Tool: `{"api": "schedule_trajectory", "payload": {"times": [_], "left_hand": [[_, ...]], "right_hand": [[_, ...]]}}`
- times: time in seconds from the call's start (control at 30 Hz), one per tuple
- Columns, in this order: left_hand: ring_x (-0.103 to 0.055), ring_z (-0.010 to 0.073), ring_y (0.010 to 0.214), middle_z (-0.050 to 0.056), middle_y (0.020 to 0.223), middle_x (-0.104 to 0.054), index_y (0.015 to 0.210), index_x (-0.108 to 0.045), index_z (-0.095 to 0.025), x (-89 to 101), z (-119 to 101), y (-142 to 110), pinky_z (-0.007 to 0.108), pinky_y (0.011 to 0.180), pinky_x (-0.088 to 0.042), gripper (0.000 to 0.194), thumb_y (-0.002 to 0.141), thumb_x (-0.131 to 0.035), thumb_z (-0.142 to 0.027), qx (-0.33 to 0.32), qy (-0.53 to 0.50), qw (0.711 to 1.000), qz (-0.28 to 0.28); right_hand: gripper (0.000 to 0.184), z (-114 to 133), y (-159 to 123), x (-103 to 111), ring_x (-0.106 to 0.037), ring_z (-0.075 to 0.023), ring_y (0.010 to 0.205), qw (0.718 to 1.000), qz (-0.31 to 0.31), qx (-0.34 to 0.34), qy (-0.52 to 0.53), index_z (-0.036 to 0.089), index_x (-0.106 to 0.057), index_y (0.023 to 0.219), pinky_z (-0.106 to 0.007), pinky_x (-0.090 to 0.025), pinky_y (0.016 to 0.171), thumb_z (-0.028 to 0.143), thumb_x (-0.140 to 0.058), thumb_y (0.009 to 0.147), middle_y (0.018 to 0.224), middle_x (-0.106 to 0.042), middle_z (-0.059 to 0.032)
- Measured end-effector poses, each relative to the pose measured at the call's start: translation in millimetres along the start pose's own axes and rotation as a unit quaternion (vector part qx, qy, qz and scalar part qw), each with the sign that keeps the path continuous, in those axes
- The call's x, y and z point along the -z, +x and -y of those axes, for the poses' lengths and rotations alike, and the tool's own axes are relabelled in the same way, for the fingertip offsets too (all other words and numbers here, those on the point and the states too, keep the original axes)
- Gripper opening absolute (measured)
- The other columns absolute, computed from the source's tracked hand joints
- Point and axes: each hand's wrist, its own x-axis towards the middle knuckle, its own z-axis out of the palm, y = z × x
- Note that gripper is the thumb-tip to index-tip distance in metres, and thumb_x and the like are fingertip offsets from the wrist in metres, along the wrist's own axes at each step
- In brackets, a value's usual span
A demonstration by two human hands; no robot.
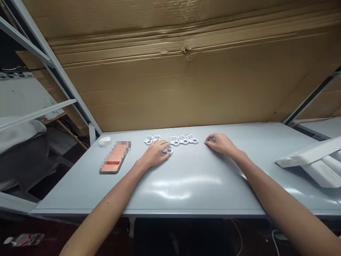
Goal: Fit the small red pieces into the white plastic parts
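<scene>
From my end, I see the left grip (pixel 153 153) closed around a small white piece (pixel 169 150), fingers along its far side and thumb along the near side, pinching it over the middle of the desk (pixel 186 167). The piece has a rounded, ring-like end with a hole. Behind it, three matching pieces (pixel 183 139) make a neat row, smooth and plastic-looking, with blockier ends dotted with dark spots. Two more pieces (pixel 149 140) sit to the left, just beyond my left fingers.

My right grip (pixel 220 144) is loosely curled near the row's right end; I can't tell whether its fingertips meet or hold anything.

The desk is smooth, pale grey and glossy, backed by creased brown cardboard (pixel 186 89). Over to the left lie a flat, slab-shaped phone (pixel 114 158) and a rounded white case (pixel 105 142); at far right, angular white packaging (pixel 317 163).
</scene>
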Motion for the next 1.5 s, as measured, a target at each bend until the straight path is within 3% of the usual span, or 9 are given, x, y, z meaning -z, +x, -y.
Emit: {"api": "schedule_trajectory", "payload": {"times": [0.27, 0.57, 0.73, 0.83, 1.0, 1.1, 1.27, 1.4, 1.5], "left_hand": [[-0.060, 0.0282, 0.110, 0.009, 0.116, -0.067, 0.120, -0.065, -0.022, 10.0, -3, -2, 0.042, 0.100, -0.046, 0.037, 0.087, -0.060, -0.038, -0.024, -0.017, 1.000, 0.000], [-0.063, 0.0274, 0.104, 0.010, 0.111, -0.070, 0.118, -0.067, -0.020, 9.2, -10, -1, 0.040, 0.094, -0.048, 0.042, 0.084, -0.068, -0.045, -0.065, -0.050, 0.997, 0.002], [-0.064, 0.0278, 0.108, 0.010, 0.115, -0.070, 0.121, -0.067, -0.020, 7.2, -13, 1, 0.041, 0.096, -0.047, 0.046, 0.082, -0.071, -0.044, -0.089, -0.076, 0.993, 0.006], [-0.063, 0.0285, 0.109, 0.011, 0.118, -0.069, 0.123, -0.066, -0.022, 9.4, -12, 1, 0.042, 0.098, -0.047, 0.051, 0.080, -0.074, -0.047, -0.085, -0.074, 0.994, 0.013], [-0.052, 0.0330, 0.128, 0.015, 0.135, -0.058, 0.118, -0.069, -0.021, 16.4, -2, -1, 0.047, 0.109, -0.040, 0.056, 0.073, -0.080, -0.053, -0.055, -0.030, 0.998, 0.026], [-0.045, 0.0346, 0.135, 0.015, 0.141, -0.054, 0.112, -0.072, -0.021, 18.7, 3, -4, 0.050, 0.113, -0.036, 0.053, 0.072, -0.081, -0.054, -0.034, -0.010, 0.999, 0.032], [-0.050, 0.0314, 0.131, 0.012, 0.137, -0.058, 0.112, -0.072, -0.023, 15.0, -2, -4, 0.047, 0.111, -0.039, 0.042, 0.079, -0.077, -0.048, -0.059, -0.029, 0.997, 0.029], [-0.054, 0.0307, 0.127, 0.014, 0.133, -0.060, 0.115, -0.070, -0.021, 7.1, -9, -2, 0.045, 0.108, -0.042, 0.039, 0.085, -0.071, -0.046, -0.070, -0.045, 0.996, 0.018], [-0.055, 0.0316, 0.125, 0.016, 0.133, -0.060, 0.114, -0.070, -0.020, 1.7, -11, -1, 0.046, 0.106, -0.043, 0.038, 0.085, -0.071, -0.045, -0.076, -0.054, 0.996, 0.013]], "right_hand": [[0.017, 5, -4, 2, -0.067, -0.0258, 0.089, 0.999, -0.013, 0.006, 0.040, 0.023, -0.067, 0.087, -0.034, -0.047, 0.070, 0.029, -0.051, 0.086, 0.097, -0.075, -0.0071], [0.015, -2, 1, -5, -0.068, -0.0244, 0.086, 0.991, -0.071, 0.046, 0.102, 0.023, -0.064, 0.086, -0.036, -0.048, 0.074, 0.033, -0.052, 0.088, 0.096, -0.075, -0.0067], [0.022, 9, -3, -1, -0.065, -0.0193, 0.066, 0.980, -0.069, 0.065, 0.177, 0.022, -0.067, 0.086, -0.035, -0.050, 0.071, 0.043, -0.058, 0.085, 0.091, -0.074, -0.0060], [0.031, 19, -8, 0, -0.062, -0.0195, 0.062, 0.971, -0.054, 0.078, 0.219, 0.022, -0.069, 0.080, -0.036, -0.049, 0.067, 0.052, -0.060, 0.083, 0.083, -0.073, -0.0057], [0.039, 31, -12, -9, -0.067, -0.0260, 0.084, 0.956, -0.033, 0.117, 0.266, 0.021, -0.069, 0.084, -0.039, -0.051, 0.078, 0.059, -0.057, 0.084, 0.089, -0.074, -0.0084], [0.041, 39, -14, -18, -0.069, -0.0261, 0.087, 0.940, 0.002, 0.121, 0.318, 0.020, -0.069, 0.090, -0.040, -0.052, 0.082, 0.058, -0.059, 0.085, 0.091, -0.075, -0.0093], [0.042, 53, -18, -28, -0.070, -0.0277, 0.090, 0.924, 0.078, 0.098, 0.362, 0.017, -0.073, 0.085, -0.044, -0.054, 0.088, 0.058, -0.061, 0.084, 0.090, -0.075, -0.0099], [0.037, 56, -20, -30, -0.070, -0.0280, 0.100, 0.897, 0.130, 0.081, 0.414, 0.017, -0.074, 0.104, -0.046, -0.052, 0.097, 0.047, -0.067, 0.082, 0.104, -0.075, -0.0124], [0.038, 56, -20, -29, -0.069, -0.0284, 0.105, 0.885, 0.127, 0.083, 0.440, 0.018, -0.072, 0.113, -0.049, -0.051, 0.100, 0.041, -0.068, 0.084, 0.108, -0.074, -0.0130]]}}
